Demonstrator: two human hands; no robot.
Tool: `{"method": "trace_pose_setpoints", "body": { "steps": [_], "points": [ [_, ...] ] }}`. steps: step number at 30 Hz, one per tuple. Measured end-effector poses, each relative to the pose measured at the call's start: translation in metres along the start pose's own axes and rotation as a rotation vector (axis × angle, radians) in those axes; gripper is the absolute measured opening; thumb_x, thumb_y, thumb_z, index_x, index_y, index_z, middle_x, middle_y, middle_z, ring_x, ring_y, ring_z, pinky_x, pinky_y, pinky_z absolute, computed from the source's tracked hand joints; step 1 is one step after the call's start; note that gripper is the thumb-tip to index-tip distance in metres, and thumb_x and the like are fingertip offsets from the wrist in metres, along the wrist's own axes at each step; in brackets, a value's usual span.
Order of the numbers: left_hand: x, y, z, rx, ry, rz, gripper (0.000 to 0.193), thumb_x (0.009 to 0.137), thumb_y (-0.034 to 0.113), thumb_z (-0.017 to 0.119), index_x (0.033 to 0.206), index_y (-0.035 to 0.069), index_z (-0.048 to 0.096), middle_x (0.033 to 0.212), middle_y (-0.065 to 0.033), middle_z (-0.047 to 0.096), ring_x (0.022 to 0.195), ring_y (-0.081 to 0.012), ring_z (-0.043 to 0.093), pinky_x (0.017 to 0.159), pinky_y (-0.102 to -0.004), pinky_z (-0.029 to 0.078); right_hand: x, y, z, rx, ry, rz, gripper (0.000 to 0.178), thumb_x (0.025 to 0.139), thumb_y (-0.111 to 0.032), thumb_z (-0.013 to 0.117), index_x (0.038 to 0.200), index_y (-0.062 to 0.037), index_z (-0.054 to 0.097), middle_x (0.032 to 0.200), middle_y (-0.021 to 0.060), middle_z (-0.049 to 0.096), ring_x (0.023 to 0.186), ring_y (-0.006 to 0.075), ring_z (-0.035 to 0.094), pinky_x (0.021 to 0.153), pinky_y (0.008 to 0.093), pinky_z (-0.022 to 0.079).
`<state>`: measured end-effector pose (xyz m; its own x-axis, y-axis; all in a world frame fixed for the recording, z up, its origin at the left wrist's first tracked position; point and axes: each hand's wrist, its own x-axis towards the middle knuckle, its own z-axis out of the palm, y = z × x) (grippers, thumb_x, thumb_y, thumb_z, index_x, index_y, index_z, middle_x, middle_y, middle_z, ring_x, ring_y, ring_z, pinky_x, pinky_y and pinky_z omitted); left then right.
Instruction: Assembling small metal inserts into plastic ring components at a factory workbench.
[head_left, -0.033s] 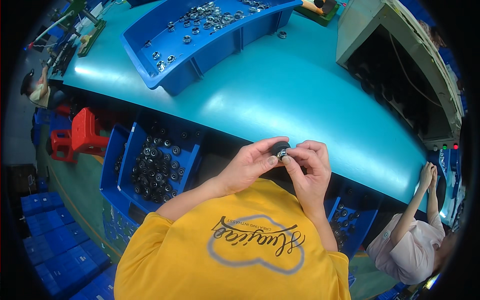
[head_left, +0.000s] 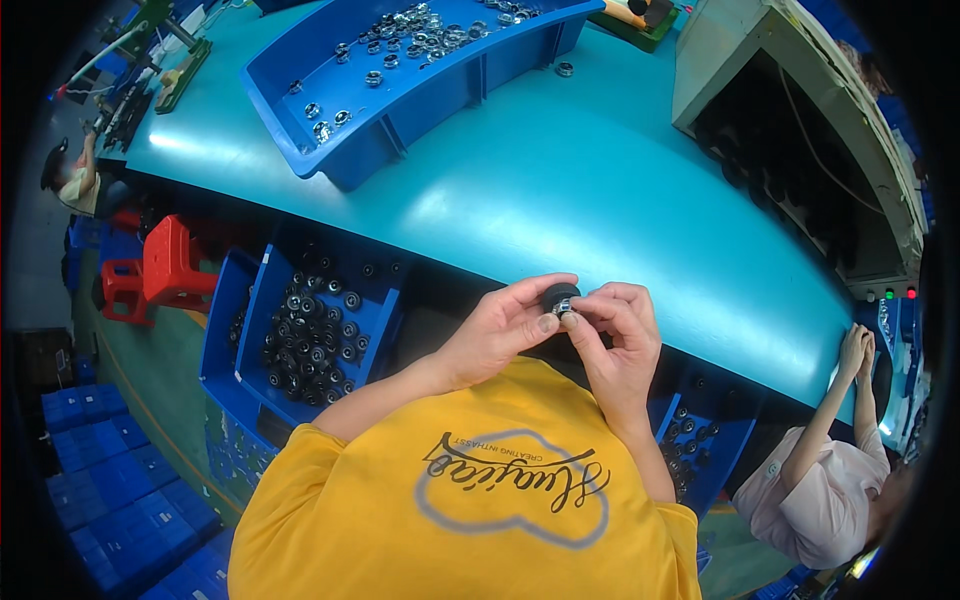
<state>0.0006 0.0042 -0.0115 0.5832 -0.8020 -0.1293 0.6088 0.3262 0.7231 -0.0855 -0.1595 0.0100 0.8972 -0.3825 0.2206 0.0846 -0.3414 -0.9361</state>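
Note:
My left hand (head_left: 510, 325) pinches a small black wheel-like part (head_left: 556, 294) between thumb and fingers, just over the table's near edge. At its lower side sits a shiny metal ring (head_left: 562, 306). My right hand (head_left: 622, 325) closes on that ring with thumb and fingertips, so both hands meet at one small piece. The fingers partly hide it, and how far the ring sits in the black part cannot be made out.
A blue tray (head_left: 365, 140) with shiny metal rings (head_left: 410, 35) stands on the teal table (head_left: 600, 190). Below its edge, blue bins (head_left: 250, 330) hold black wheel-like parts (head_left: 318, 340). A grey machine housing (head_left: 695, 70) stands right. A co-worker (head_left: 825, 485) sits beyond my right arm.
The right thumb and fingers have shifted very slightly on the metal ring. Otherwise both hands and the scene stay as they were.

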Motion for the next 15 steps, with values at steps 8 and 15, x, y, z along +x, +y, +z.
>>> {"method": "trace_pose_setpoints", "body": {
  "steps": [8, 15],
  "points": [
    [0.002, -0.007, -0.005, 0.163, 0.126, 0.06, 0.04, 0.107, 0.017, 0.062, 0.141, -0.002, 0.052, 0.117, -0.0075, 0.064, 0.105, -0.0145, 0.066, 0.094, -0.0297, 0.056, 0.002, 0.008, 0.001, 0.357, -0.038, 0.247, 0.025, 0.093, -0.004, 0.076, 0.118, -0.0007, 0.073, 0.117, 0.01, 0.062, 0.1, 0.015, 0.066, 0.08, 0.0265, 0.056],
    [0.0, -0.012, -0.001, 0.382, 0.143, 0.236, 0.031, 0.109, 0.019, 0.059, 0.133, 0.0, 0.055, 0.105, -0.0041, 0.063, 0.09, -0.0112, 0.063, 0.084, -0.0268, 0.054, -0.003, 0.012, 0.008, 0.058, -0.159, 0.147, 0.03, 0.098, -0.01, 0.072, 0.126, 0.0019, 0.07, 0.122, 0.0157, 0.07, 0.104, 0.0244, 0.068, 0.087, 0.0333, 0.055]
  ]
}}
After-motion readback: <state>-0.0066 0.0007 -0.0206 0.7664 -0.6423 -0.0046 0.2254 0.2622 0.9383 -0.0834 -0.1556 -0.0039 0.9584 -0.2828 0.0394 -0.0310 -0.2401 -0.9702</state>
